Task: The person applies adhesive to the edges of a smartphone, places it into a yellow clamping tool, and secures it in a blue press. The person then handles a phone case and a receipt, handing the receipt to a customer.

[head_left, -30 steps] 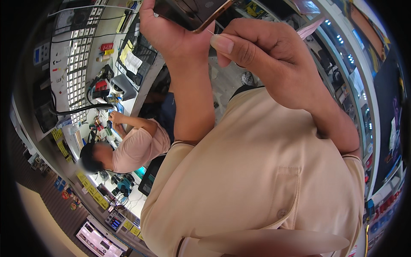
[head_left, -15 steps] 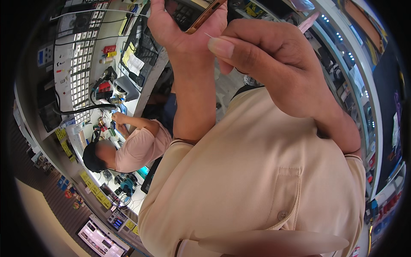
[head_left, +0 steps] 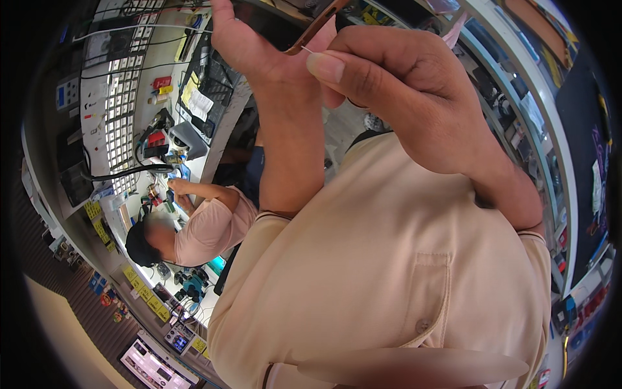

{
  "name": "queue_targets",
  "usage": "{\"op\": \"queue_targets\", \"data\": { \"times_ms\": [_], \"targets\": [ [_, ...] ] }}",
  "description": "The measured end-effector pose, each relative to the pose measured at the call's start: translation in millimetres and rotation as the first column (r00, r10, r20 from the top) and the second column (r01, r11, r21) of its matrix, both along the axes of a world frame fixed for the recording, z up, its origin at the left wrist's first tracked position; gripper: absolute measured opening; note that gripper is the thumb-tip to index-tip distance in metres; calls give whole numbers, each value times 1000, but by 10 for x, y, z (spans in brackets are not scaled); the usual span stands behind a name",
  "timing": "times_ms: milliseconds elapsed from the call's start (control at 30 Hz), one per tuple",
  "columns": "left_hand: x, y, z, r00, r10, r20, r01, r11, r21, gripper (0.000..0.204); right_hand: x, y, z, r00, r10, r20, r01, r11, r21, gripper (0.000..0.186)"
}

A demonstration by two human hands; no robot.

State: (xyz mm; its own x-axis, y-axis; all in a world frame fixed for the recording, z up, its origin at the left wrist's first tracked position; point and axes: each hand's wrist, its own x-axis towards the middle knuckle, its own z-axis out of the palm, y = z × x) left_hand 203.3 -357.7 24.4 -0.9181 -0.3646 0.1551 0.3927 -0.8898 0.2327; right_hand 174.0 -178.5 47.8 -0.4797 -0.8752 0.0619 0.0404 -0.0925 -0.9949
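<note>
At the top of the view, a dark-screened phone (head_left: pixel 317 27) with an orange-brown edge lies tilted across my left palm. My left hand (head_left: pixel 262 61) is closed round it, its fingers partly cut off by the upper rim. Thumb and forefinger of my right hand (head_left: pixel 402 81) pinch a thin, pale metal pin (head_left: pixel 306 48). The pin's tip points at the lower end of the phone's edge and is at or very close to it; whether it has entered a hole I cannot tell. Most of the pin is hidden in the pinch.
On the left, a co-worker (head_left: pixel 207 227) in a light pink shirt and dark cap sits at a cluttered workbench (head_left: pixel 217 139). Racks of small white drawers (head_left: pixel 123 117) line the bench's back. A lit glass display case (head_left: pixel 518 91) curves along my right side.
My right hand has shifted slightly left, bringing the pin from a short gap to the phone's edge. My left hand with the phone has moved a little left.
</note>
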Motion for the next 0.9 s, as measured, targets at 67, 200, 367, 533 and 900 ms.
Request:
{"op": "queue_targets", "data": {
  "times_ms": [67,200,367,533,900],
  "targets": [
    [-5,15,12,1000,2,-3,-2,1000,5,62,-15,21,6,1000,5,1,-5,1000,21,30],
    [-8,28,38,1000,3,-3,-3,1000,2,64,-29,41,17,1000,3,-23,-2,999,35,30],
    [-13,46,60,1000,3,-2,-3,1000,5,67,-36,49,22,1000,-7,-15,7,1000,6,30],
    [-20,65,85,999,31,18,-31,1000,4,69,-54,75,35,1000,0,-20,1,1000,20,31],
    [-41,78,95,998,66,3,-66,997,-45,68,-65,94,41,1000,1,3,-1,999,53,33]
  ]
}}
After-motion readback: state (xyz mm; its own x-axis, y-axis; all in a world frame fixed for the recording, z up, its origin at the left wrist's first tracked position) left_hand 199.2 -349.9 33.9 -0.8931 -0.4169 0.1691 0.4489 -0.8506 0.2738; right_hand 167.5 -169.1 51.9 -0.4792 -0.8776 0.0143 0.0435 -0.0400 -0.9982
